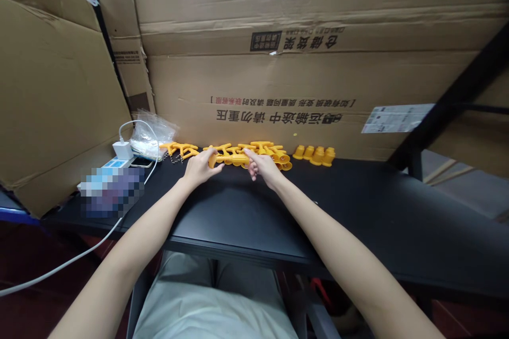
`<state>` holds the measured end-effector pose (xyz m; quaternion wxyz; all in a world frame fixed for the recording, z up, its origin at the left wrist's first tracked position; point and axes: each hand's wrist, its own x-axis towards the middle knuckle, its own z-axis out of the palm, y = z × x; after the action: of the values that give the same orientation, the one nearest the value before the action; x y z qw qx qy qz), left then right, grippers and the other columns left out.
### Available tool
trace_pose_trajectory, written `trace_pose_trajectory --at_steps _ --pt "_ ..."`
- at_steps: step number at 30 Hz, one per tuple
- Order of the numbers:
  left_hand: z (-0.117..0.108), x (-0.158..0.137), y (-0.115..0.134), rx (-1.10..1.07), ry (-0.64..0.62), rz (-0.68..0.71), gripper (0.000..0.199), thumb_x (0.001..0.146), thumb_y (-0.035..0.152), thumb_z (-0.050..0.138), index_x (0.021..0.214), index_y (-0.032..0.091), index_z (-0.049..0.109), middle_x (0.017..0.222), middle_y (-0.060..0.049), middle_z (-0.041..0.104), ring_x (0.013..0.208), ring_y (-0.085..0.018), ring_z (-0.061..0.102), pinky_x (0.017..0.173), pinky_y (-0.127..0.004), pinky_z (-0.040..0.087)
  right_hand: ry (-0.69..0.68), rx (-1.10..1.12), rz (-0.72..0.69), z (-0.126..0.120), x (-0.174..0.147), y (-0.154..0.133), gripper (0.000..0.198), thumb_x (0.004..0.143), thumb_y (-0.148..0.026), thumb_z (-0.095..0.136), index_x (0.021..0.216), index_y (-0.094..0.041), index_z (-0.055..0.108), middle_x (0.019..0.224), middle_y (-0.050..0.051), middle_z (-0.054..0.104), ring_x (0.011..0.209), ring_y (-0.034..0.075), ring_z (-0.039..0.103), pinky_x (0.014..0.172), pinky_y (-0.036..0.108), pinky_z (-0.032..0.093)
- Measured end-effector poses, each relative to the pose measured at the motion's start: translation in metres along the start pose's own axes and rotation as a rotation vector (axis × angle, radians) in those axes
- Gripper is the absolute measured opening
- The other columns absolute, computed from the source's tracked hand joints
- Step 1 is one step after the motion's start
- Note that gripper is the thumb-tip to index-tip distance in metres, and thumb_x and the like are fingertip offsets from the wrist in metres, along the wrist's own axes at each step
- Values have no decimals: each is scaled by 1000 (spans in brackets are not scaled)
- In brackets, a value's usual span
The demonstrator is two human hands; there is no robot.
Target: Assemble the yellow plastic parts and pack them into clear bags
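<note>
Between my two hands lies a long yellow plastic piece [233,160], held sideways just above the black table. My left hand [200,167] closes on its left end, the thumb stretched along the near side. At the other end my right hand [263,167] pinches the piece, with the thumb on top and the fingers curled underneath. Right behind the hands are several yellow branched pieces [260,145] and yellow round-ended pieces [285,166], partly hidden by my hands. More branched pieces [178,147] with small dark chains rest left of my left hand.
Several yellow cup-shaped pieces [317,155] stand at the back right. On the left are a clear plastic bag [153,130], a phone [142,162], a power strip with a white charger [122,149] and its cable. Cardboard [254,79] walls the back of the black table [246,212].
</note>
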<state>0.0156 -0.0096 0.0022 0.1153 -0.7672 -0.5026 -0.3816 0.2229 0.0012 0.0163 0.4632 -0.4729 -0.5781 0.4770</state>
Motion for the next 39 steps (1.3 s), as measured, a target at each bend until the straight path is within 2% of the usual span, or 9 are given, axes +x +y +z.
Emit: trace_pose_trajectory --at_steps 14,24,33,39 --pt "5 -1 0 15 37 33 33 72 36 71 97 20 56 86 -4 69 72 -15 65 62 -23 45 28 43 150 4 -5 -5 51 86 -51 51 48 -17 46 30 -5 34 26 4 27 27 17 22" --pt "5 -1 0 53 18 25 33 74 37 69 99 21 56 89 -3 70 73 -14 65 62 -22 45 24 54 202 4 -4 -5 49 84 -54 52 50 -19 44 30 -5 32 27 5 26 28 19 23" --pt "5 -1 1 96 -29 11 36 76 39 67 105 20 57 96 -6 70 85 -18 66 69 -24 48 17 90 266 4 -4 -6 46 82 -56 54 53 -21 44 31 -6 30 29 6 25 28 19 24" --pt "2 0 3 66 -56 -17 36 75 39 68 104 20 56 97 -6 69 85 -19 66 69 -25 47 -11 108 295 4 -1 -3 49 81 -59 53 52 -21 43 31 -7 29 28 5 24 29 18 24"
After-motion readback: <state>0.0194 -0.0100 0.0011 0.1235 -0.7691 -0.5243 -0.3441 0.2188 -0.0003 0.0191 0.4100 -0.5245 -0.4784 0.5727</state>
